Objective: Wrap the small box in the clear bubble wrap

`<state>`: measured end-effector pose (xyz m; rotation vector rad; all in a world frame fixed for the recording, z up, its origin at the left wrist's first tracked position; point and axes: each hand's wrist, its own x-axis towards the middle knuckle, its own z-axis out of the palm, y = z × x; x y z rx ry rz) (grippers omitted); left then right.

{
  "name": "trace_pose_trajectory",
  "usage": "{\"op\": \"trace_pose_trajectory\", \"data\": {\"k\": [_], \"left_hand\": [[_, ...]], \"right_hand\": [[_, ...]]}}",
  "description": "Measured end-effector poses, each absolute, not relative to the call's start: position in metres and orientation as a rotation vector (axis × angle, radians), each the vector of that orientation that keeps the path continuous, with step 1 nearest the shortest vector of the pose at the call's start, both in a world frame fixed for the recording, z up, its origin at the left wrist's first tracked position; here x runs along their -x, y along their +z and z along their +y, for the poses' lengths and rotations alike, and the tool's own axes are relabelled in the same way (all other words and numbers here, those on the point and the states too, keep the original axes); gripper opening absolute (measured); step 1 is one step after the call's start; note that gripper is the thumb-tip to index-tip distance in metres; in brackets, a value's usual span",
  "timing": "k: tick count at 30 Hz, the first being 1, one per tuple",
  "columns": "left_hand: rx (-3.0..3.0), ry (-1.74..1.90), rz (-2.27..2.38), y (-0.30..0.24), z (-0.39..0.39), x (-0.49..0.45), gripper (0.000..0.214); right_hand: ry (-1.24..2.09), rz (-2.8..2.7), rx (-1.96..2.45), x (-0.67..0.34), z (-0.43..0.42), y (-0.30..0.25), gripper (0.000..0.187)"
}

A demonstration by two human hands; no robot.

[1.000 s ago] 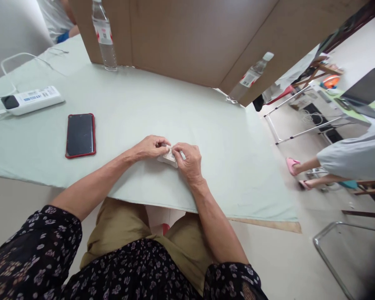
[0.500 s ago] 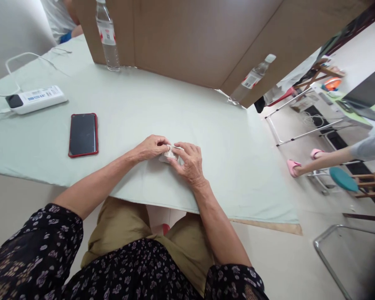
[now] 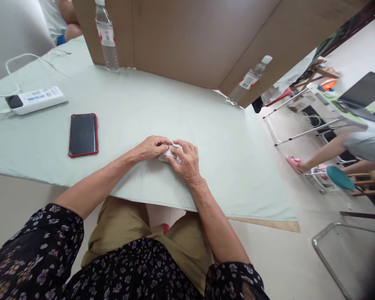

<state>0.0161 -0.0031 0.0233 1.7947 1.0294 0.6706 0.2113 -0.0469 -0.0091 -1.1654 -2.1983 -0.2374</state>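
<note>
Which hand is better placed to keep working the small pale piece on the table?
Probably the right hand: it covers most of the pale piece, while the left hand only pinches its left end.

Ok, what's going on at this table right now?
A seated person has both hands together on a small pale folded piece lying on the green table. The left hand pinches one end, the right hand covers the other. A red-cased phone and a white power strip lie off to the left, untouched; two water bottles stand at the back.
</note>
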Motion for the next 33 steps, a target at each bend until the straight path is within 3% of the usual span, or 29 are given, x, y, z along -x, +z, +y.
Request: {"op": "trace_pose_trajectory", "data": {"k": [10, 16, 20, 27, 33], "left_hand": [[-1.789, 0.676, 1.035, 0.021, -0.001, -0.017, 0.045], [-1.773, 0.655, 1.048, 0.024, -0.003, -0.015, 0.043], [-1.763, 0.644, 1.037, 0.024, -0.003, -0.014, 0.044], [-1.791, 0.645, 1.063, 0.023, -0.002, -0.014, 0.047], [-1.781, 0.660, 1.123, 0.024, -0.002, -0.011, 0.054]], "right_hand": [[-0.056, -2.128, 1.180, -0.209, -0.040, -0.016, 0.024], [0.068, -1.982, 1.177, -0.219, -0.045, -0.012, 0.035], [0.022, -2.055, 1.188, -0.221, -0.044, -0.010, 0.037], [-0.177, -2.140, 1.176, -0.214, -0.047, -0.010, 0.024], [-0.053, -2.027, 1.147, -0.215, -0.050, -0.006, 0.027]]}}
